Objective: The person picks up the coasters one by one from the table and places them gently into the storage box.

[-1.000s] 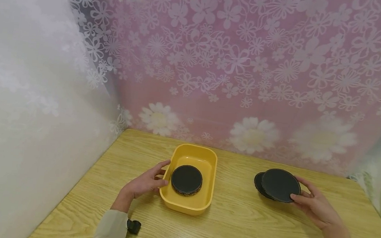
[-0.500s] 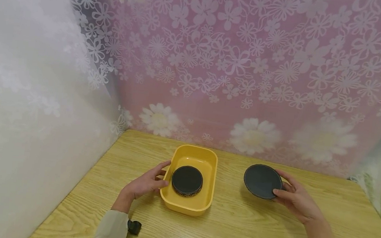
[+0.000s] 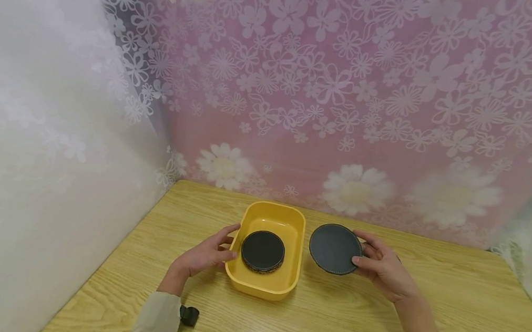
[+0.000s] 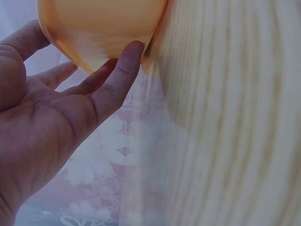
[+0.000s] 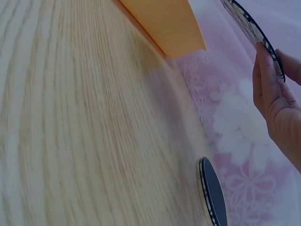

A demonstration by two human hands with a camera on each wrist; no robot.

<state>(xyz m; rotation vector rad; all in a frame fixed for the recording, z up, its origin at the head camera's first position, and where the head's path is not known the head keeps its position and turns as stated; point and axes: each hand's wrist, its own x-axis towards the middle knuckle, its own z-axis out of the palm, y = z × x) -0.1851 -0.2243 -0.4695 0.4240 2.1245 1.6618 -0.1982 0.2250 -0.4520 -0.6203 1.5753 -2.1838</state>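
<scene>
A thin round black coaster [image 3: 334, 249] with a stitched edge is pinched at its right side between the thumb and fingers of my right hand [image 3: 382, 268]. It is raised off the table, just right of the yellow box [image 3: 291, 273]. In the right wrist view the held coaster [image 5: 256, 35] shows a lighter patterned underside. Inside the box lies a short stack of black coasters [image 3: 263, 250]. My left hand [image 3: 206, 255] touches the box's left outer wall with spread, relaxed fingers. Another black coaster [image 5: 214, 195] lies on the table, mostly hidden behind my right hand in the head view.
The wood-grain table [image 3: 319, 318] ends at a pink flowered cloth [image 3: 297, 137] behind and a pale cloth [image 3: 57, 169] on the left. A small black object [image 3: 189, 316] shows at my left sleeve.
My right hand has carried the coaster leftward, off the one lying on the table and close to the box. The left hand and the box have stayed in place.
</scene>
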